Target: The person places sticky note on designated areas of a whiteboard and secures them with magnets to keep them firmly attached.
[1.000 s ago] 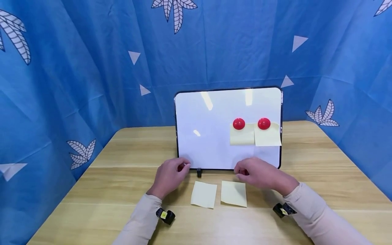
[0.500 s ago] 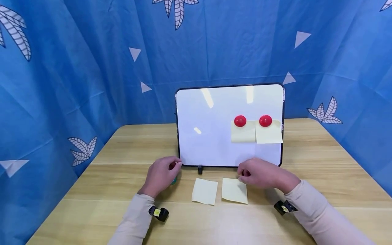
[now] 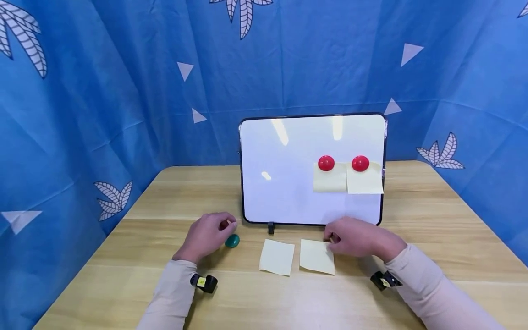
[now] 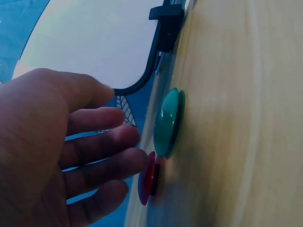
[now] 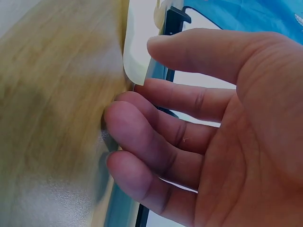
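My left hand (image 3: 209, 234) hovers over the table, fingers loosely bent and holding nothing. Beside it lies a green round magnet (image 3: 232, 241); in the left wrist view a red magnet (image 4: 147, 179) shows near the fingertips, behind the hand in the head view. My right hand (image 3: 360, 237) is low at the upper right corner of a pale yellow sticky note (image 3: 316, 256). In the right wrist view the thumb and index finger are apart around that note's edge; firm contact cannot be made out. Another sticky note (image 3: 277, 257) lies to its left.
A whiteboard (image 3: 280, 192) with a black frame stands behind the hands on a black foot (image 3: 271, 228). On its right side two red magnets, left (image 3: 326, 163) and right (image 3: 360, 163), hold sticky notes. A blue curtain (image 3: 313, 59) hangs behind the wooden table (image 3: 264, 307).
My left hand has moved left, away from the whiteboard's lower edge, and the green magnet has come into sight. My right hand has come slightly down towards the right-hand note on the table.
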Action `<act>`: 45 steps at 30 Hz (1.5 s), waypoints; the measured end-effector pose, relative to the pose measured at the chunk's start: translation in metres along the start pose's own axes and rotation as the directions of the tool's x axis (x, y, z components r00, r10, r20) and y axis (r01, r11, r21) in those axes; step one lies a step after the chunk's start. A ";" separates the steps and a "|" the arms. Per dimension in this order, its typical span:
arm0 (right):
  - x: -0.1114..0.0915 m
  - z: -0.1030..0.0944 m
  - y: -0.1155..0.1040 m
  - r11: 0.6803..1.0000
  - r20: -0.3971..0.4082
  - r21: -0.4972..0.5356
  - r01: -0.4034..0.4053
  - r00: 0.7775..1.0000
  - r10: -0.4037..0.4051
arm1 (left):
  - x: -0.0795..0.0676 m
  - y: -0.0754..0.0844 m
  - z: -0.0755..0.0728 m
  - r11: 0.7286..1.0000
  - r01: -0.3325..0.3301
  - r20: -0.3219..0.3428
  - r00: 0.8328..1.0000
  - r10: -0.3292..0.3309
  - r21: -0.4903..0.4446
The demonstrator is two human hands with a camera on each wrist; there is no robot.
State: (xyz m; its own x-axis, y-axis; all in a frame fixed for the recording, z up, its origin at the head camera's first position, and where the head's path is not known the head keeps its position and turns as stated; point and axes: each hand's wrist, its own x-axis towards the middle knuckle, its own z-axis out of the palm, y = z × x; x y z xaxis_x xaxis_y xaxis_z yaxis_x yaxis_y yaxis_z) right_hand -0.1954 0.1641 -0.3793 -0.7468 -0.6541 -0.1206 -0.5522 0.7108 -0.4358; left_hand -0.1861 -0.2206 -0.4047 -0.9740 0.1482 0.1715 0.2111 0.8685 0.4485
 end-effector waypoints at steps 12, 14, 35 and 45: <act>-0.002 0.008 -0.001 0.999 0.005 -0.007 -0.042 0.999 0.042 | -0.004 -0.004 0.003 0.998 0.065 0.097 0.993 -0.065 -0.004; -0.002 0.009 -0.001 1.000 -0.004 -0.018 -0.026 1.000 0.026 | -0.004 -0.005 0.003 0.998 0.062 0.096 0.993 -0.061 -0.004; -0.002 0.009 -0.004 0.996 -0.016 -0.048 -0.079 0.997 0.078 | -0.005 -0.008 0.005 1.000 0.030 0.156 0.987 -0.029 -0.008; -0.002 0.007 -0.007 0.996 -0.019 -0.044 -0.080 0.997 0.079 | -0.002 -0.005 0.008 0.999 -0.016 0.155 0.988 0.021 -0.030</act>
State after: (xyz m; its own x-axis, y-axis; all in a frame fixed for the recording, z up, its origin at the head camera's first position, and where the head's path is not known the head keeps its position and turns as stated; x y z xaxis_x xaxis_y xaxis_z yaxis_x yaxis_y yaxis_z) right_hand -0.1877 0.1582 -0.3826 -0.7951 -0.5906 -0.1377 -0.5063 0.7715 -0.3853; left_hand -0.1854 -0.2218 -0.4143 -0.9704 0.2379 0.0426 0.2294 0.8513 0.4720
